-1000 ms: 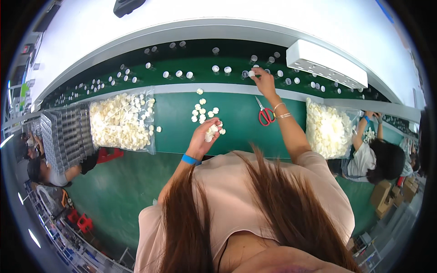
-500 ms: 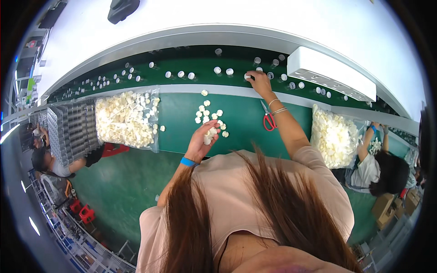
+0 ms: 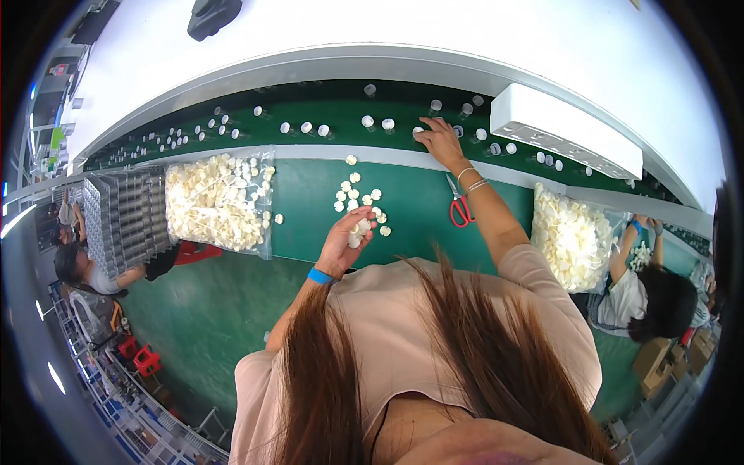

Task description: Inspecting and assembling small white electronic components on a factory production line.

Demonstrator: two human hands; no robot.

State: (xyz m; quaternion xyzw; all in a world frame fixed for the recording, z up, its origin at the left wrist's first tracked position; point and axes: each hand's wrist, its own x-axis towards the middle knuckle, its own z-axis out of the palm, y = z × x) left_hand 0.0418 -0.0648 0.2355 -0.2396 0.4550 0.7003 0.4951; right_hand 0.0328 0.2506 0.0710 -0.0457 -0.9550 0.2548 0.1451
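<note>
My left hand (image 3: 341,242) is cupped palm-up over the green worktop (image 3: 298,182), holding several small cream-white, petal-like pieces (image 3: 358,232). More of these loose pieces (image 3: 354,177) lie scattered beside and beyond its fingertips. My right hand (image 3: 443,146) reaches over the green conveyor belt (image 3: 341,108), fingers apart around a small clear cup with a white top (image 3: 418,132). Whether a fingertip still touches that cup is too small to tell. Part of another cup is hidden by the hand. Red-handled scissors (image 3: 460,209) lie near my right forearm.
Clear bags of cream pieces stand left (image 3: 213,203) and right (image 3: 571,236). Stacked grey trays (image 3: 124,221) are at the far left. Similar cups (image 3: 306,127) line the belt. A white box (image 3: 566,128) overhangs it. A co-worker (image 3: 635,298) works at the right.
The fingers of my right hand have spread from the cup they were pinching. The cups on the belt have shifted slightly left. My left hand stays put with its pieces.
</note>
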